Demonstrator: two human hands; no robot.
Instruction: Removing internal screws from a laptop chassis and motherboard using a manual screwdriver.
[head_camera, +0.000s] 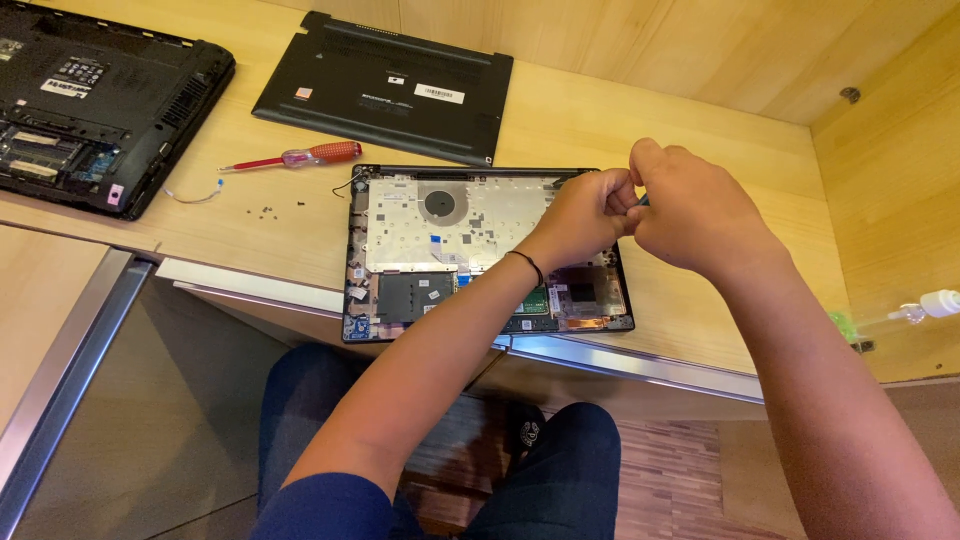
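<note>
An opened laptop base (430, 240) lies on the wooden desk (590, 120), its silver inner plate and fan opening exposed. My left hand (585, 212) and my right hand (690, 210) meet above its far right corner, both with fingers closed. A small blue-green tip shows between them at the right hand's fingers; what it belongs to is hidden. A thin black band circles my left wrist.
A red-handled screwdriver (300, 157) lies left of the base, with tiny loose screws (268, 210) near it. A black bottom cover (385, 85) rests behind. Another opened laptop (90, 100) sits far left. A white bottle tip (930, 305) pokes in at right.
</note>
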